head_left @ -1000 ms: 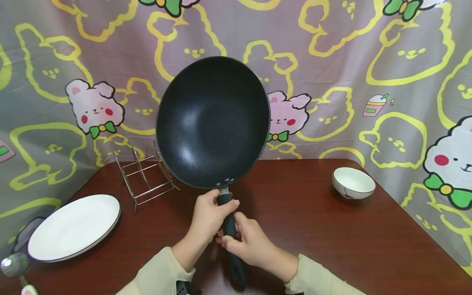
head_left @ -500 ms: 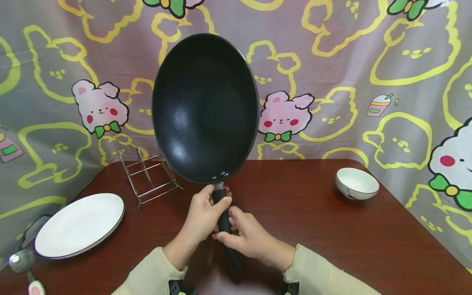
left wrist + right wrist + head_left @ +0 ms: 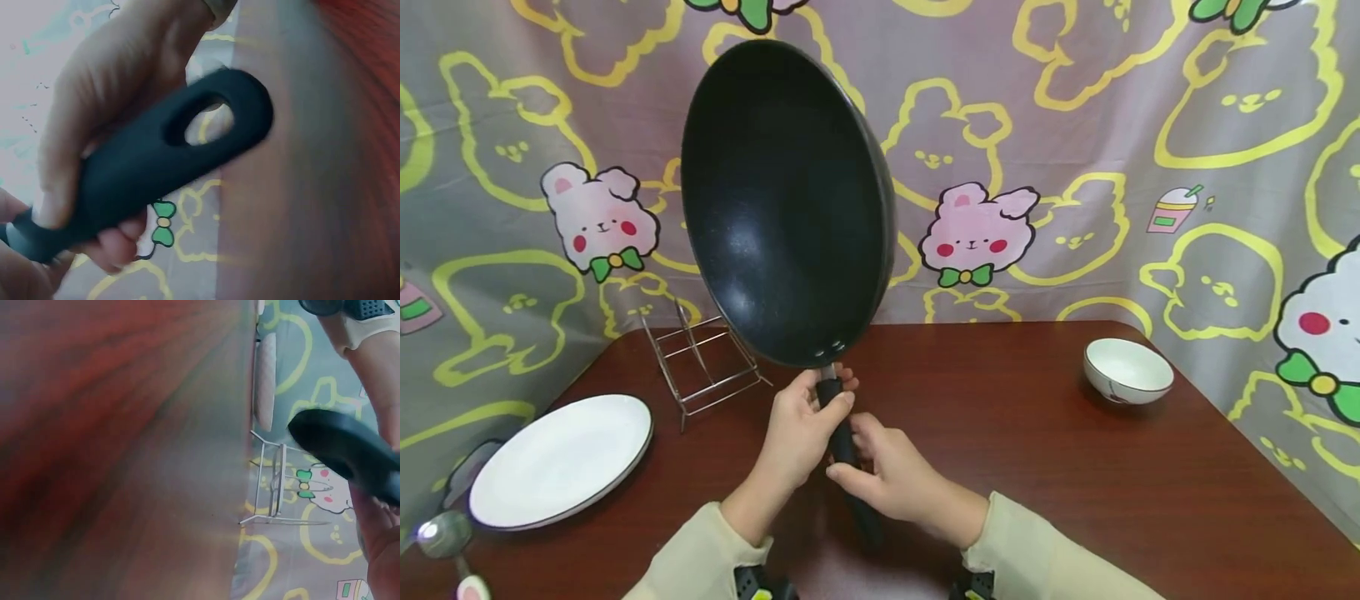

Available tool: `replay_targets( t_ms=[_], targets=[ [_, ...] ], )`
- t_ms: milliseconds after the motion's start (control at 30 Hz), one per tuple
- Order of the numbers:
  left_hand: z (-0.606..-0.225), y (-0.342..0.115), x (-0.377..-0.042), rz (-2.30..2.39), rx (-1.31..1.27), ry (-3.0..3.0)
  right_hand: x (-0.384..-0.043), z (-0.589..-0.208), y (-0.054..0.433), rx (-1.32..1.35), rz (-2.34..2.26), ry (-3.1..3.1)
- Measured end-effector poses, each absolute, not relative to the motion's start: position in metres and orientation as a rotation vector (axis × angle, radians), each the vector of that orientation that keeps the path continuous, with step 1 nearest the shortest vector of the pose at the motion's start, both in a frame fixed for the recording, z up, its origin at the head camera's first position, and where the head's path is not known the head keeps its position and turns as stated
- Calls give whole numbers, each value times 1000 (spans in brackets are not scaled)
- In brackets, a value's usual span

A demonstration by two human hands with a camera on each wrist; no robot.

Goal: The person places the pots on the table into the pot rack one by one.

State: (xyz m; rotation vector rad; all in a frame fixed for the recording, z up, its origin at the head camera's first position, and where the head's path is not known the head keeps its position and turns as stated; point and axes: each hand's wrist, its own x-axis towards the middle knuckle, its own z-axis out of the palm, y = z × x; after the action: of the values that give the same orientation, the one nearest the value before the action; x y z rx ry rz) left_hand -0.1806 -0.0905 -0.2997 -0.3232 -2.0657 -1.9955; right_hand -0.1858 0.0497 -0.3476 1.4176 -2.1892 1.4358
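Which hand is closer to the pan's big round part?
Left hand. It grips the top of the handle, just below the round part; the right hand holds it lower down.

Head cam's decently bright and mostly sharp, just a soft glare patch low in the pan (image 3: 786, 200) and pale sheen on the table (image 3: 1015, 433). Wrist cams are hazy, left one's washed out upper left.
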Motion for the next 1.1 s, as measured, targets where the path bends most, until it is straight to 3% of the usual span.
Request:
replay_targets(
  t_ms=[233,500,733,1100],
  targets=[
    [-293,-102,-177,-1852,-251,-2209,-187,-344,45,1375,1349,-2293],
    [-290,-116,-174,-1866,-191,-2221,-197,-336,37,1294,1788,-2497],
    [-287,-126,-175,-1880,-182,-2161,-207,-332,26,1319,2448,-2316],
    [-302,-155,-186,-1887,-258,-2076,-213,-334,-4,1148,2531,-2325]
  ],
)
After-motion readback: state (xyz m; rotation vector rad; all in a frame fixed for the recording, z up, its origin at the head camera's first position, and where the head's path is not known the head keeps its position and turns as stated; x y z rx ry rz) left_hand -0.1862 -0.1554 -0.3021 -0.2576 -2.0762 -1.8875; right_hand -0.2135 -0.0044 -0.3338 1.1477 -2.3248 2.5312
